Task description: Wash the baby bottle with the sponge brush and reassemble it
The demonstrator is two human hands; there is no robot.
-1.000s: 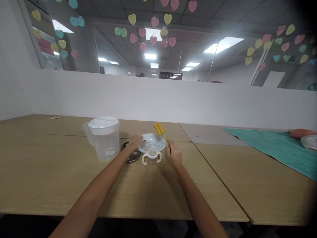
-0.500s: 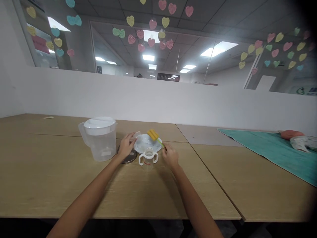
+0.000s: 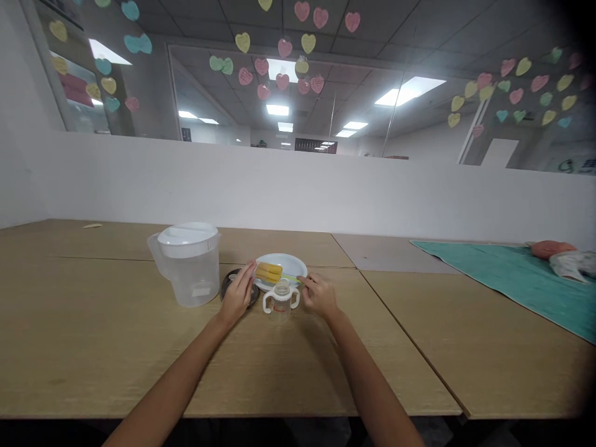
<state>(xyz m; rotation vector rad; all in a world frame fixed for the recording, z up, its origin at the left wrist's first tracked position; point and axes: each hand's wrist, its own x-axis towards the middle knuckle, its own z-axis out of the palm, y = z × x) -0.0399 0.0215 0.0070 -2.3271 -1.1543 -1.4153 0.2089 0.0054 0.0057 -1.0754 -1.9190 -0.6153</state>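
Note:
My right hand (image 3: 319,294) is closed round the green handle of a bottle brush (image 3: 269,272) with a yellow sponge head. The brush lies level above a white plate (image 3: 298,264), its head pointing left. My left hand (image 3: 238,294) is closed at the tip of the sponge. What sits between its fingers is mostly hidden; a pale edge shows at the fingertips. A clear baby bottle (image 3: 280,305) with two white handles stands upright and uncapped between my hands, in front of the plate. Beneath my left hand lies a dark round lid (image 3: 226,284), partly covered.
Left of my hands stands a translucent pitcher (image 3: 193,273) with a white lid. A teal cloth (image 3: 503,273) covers the right side, with an orange and white item (image 3: 554,250) on it. A white wall (image 3: 298,186) rises behind the wooden table (image 3: 116,347).
The brush head has swung down and left, from slanting above the plate to level beside my left fingers. My left hand has turned, covering the pale clear thing at its fingertips.

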